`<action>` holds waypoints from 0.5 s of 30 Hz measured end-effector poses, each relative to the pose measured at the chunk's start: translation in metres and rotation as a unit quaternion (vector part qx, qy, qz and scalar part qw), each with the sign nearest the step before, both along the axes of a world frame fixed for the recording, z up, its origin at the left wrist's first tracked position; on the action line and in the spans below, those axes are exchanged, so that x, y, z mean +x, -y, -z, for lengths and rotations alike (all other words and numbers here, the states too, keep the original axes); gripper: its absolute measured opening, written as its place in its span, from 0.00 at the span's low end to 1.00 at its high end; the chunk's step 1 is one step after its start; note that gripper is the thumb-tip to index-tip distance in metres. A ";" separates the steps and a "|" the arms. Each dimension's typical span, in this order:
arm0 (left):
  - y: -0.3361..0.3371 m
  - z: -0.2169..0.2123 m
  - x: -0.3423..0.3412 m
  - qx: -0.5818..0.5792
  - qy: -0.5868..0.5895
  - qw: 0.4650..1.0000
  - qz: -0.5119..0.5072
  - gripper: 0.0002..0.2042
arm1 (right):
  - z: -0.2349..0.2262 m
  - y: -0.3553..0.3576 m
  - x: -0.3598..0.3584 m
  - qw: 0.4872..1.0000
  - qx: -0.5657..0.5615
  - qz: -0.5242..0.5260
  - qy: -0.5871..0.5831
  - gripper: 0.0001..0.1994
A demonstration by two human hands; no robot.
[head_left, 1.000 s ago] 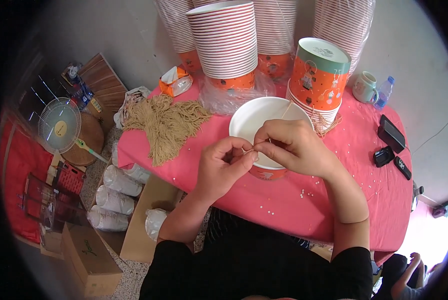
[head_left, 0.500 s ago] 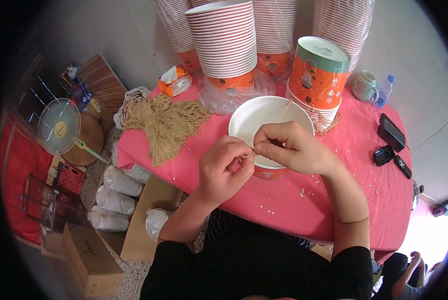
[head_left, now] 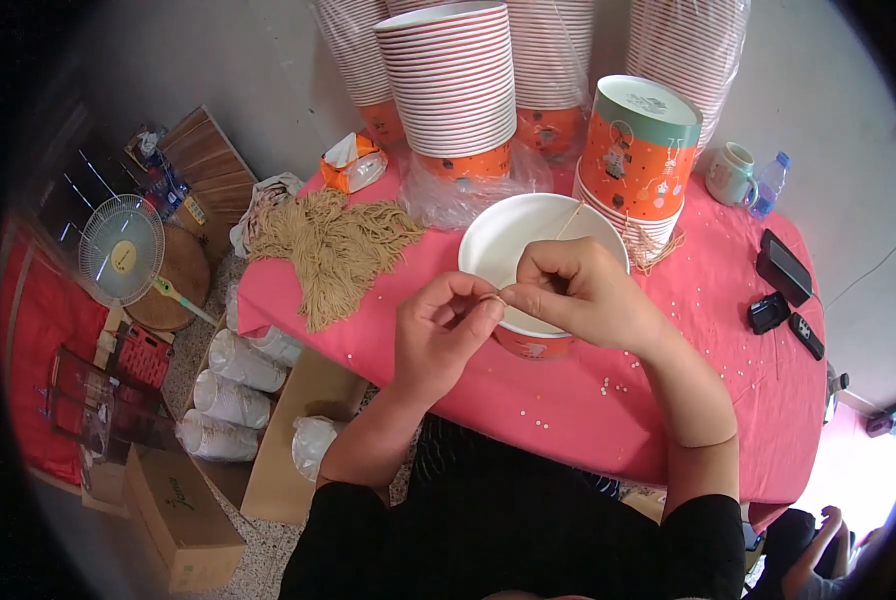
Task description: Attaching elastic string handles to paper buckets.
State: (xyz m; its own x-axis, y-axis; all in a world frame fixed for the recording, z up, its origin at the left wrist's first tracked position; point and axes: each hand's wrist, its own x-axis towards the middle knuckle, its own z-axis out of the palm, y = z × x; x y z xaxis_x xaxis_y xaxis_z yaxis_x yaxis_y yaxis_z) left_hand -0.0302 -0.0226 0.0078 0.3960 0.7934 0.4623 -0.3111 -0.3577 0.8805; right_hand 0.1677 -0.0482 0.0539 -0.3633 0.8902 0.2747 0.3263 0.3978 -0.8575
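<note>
A white paper bucket (head_left: 488, 238) with an orange outside stands open-side up in front of me. A thin tan cord (head_left: 570, 218) shows at its far right inner wall. Over the near rim, my left hand (head_left: 438, 335) pinches a bit of tan cord between thumb and forefinger. My right hand (head_left: 576, 295) is closed in a pinch, its fingertips meeting the left ones at the cord; the knuckles hide most of it. Left of the bucket lies a spread bundle of tan cords (head_left: 333, 255).
Stacked paper buckets (head_left: 448, 80) stand at the back, partly in plastic. An upside-down orange bucket (head_left: 636, 150) tops a stack hung with cords. To the right are a mug (head_left: 731, 172), a bottle (head_left: 770, 185) and a remote (head_left: 806, 335). Cartons (head_left: 183, 520) stand on the floor at left.
My fingertips have shifted slightly left. The left forefinger and thumb are a little straighter, and the tan cord shows between them. The bucket stays in place.
</note>
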 end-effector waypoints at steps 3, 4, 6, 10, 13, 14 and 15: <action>-0.004 0.001 -0.003 -0.074 0.029 0.996 0.042 0.05 | 0.004 -0.002 -0.005 0.993 0.109 0.027 -0.032 0.08; -0.006 0.002 -0.005 -0.113 0.039 0.991 0.064 0.04 | 0.006 -0.003 -0.007 0.984 0.166 0.024 -0.063 0.07; -0.009 0.003 -0.007 -0.144 0.063 0.984 0.080 0.03 | -0.002 0.001 -0.010 0.984 0.170 0.024 -0.043 0.07; -0.006 -0.005 -0.003 -0.220 0.083 0.967 0.096 0.02 | 0.002 0.004 -0.016 0.975 0.219 0.033 0.017 0.10; -0.009 -0.008 -0.007 -0.278 0.094 0.944 0.151 0.03 | 0.008 -0.003 -0.017 0.960 0.276 0.021 0.025 0.09; -0.010 -0.007 -0.007 -0.278 0.094 0.944 0.151 0.03 | 0.010 -0.005 -0.017 0.945 0.326 0.011 0.018 0.09; -0.012 -0.007 -0.007 -0.291 0.108 0.935 0.169 0.03 | 0.009 -0.005 -0.017 0.945 0.326 0.011 0.018 0.09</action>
State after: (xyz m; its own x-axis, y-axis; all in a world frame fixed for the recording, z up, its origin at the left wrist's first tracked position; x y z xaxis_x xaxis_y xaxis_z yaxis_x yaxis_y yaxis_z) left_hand -0.0373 -0.0110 0.0150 0.6173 0.7815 0.0900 -0.5132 0.3133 0.7990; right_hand 0.1510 -0.0431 0.0444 -0.3658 0.5436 0.7554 0.3643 0.8305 -0.4213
